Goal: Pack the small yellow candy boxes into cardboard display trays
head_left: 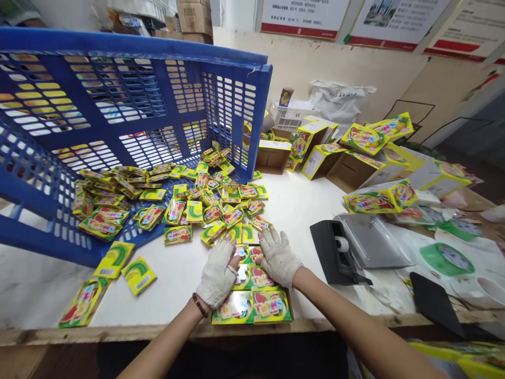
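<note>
Several flat yellow-and-green packets (pixel 272 307) printed with colourful lettering lie in two columns at the table's front edge. My left hand (pixel 220 272), in a white glove with bare fingertips, rests along the left side of these columns, fingers stretched forward and thumb over the packets. My right hand (pixel 281 258), gloved alike, lies flat on their right side with its fingers spread. Neither hand is closed around a packet. Just beyond my fingertips, a loose heap of the same small packets (pixel 194 211) spills out of a tipped blue plastic crate (pixel 232 58).
Loose packets (pixel 139 275) lie at front left. On the right stand a black tape dispenser (pixel 335 252), a clear plastic tray (pixel 374 242) and a green tape roll (pixel 447 258). Open display boxes (pixel 371 200) are piled at back right. The wooden table edge (pixel 150 333) runs along the front.
</note>
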Demonstrator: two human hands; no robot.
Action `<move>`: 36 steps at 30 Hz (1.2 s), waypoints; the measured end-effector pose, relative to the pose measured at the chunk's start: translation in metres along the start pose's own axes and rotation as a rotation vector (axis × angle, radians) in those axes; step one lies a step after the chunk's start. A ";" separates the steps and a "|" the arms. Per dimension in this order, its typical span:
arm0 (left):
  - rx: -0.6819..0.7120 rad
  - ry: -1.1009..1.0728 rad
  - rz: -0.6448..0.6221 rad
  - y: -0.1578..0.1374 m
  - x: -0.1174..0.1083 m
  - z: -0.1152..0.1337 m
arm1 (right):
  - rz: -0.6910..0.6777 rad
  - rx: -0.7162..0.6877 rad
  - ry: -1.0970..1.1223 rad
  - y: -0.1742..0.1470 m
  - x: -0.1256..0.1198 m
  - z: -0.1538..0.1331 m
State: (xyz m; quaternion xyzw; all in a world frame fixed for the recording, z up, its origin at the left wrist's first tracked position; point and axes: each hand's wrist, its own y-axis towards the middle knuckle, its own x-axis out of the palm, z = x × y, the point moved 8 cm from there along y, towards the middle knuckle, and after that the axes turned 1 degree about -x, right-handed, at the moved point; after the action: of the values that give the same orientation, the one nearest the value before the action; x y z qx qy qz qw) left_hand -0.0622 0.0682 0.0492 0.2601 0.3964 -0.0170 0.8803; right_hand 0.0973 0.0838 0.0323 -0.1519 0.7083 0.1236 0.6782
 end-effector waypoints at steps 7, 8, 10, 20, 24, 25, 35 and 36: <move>-0.324 0.158 -0.119 0.024 -0.020 -0.082 | 0.212 -0.038 0.160 -0.035 -0.019 -0.024; -0.350 0.169 -0.134 0.029 -0.019 -0.090 | 0.211 -0.038 0.129 -0.039 -0.016 -0.027; -0.402 0.182 -0.176 0.036 -0.009 -0.102 | 0.188 -0.052 0.019 -0.041 -0.011 -0.034; -0.480 -0.031 -0.180 0.032 -0.023 -0.078 | 0.147 -0.016 0.318 -0.020 -0.044 -0.020; -0.248 -0.354 -0.361 0.019 -0.029 0.007 | 0.395 -0.212 0.421 -0.029 -0.092 -0.044; -0.192 -0.421 -0.441 0.014 -0.026 0.026 | 0.351 -0.273 0.428 -0.032 -0.095 -0.053; -0.323 0.505 -0.423 0.021 -0.057 -0.109 | -0.035 0.282 0.511 -0.078 -0.022 0.004; -0.350 0.559 -0.453 0.019 -0.059 -0.124 | 0.014 0.269 0.481 -0.080 -0.018 -0.001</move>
State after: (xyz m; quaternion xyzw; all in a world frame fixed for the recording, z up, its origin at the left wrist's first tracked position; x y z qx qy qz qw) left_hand -0.1839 0.1327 0.0315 0.0070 0.6649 -0.0714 0.7435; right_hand 0.1274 0.0104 0.0524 -0.0806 0.8601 -0.0065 0.5038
